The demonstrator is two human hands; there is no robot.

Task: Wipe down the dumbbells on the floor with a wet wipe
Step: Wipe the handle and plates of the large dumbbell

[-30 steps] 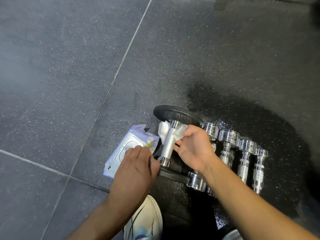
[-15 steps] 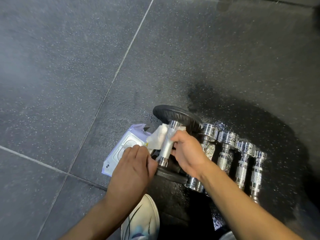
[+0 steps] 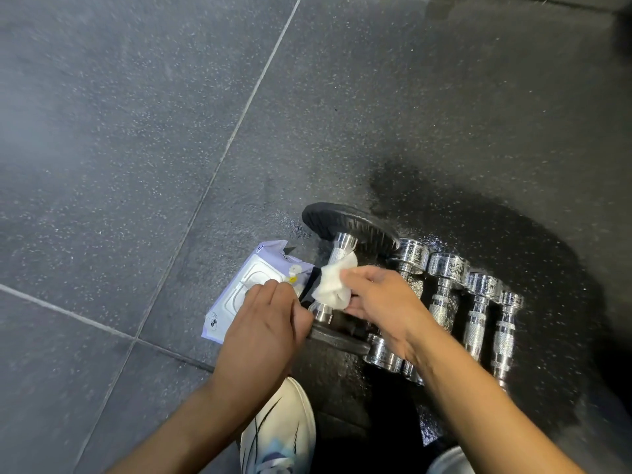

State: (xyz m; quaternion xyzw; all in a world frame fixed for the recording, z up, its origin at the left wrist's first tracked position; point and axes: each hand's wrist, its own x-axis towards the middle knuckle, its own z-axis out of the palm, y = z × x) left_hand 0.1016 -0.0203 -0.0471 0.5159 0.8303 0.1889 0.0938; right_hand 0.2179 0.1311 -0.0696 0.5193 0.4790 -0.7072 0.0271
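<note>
Dumbbell [image 3: 337, 268] handle wiping goes best if the right hand [image 3: 383, 302] keeps its wet wipe [image 3: 333, 285] wrapped snugly while the left hand [image 3: 265, 323], fingers curled, steadies the near plate.

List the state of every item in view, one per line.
Wet wipe: bunched around the handle.
Black-plated dumbbell: lying down, being wiped.
Chrome dumbbells: lying side by side.
Wipes pack: flat on floor.
Left hand: steadying dumbbell.
Right hand: gripping wipe.
</note>
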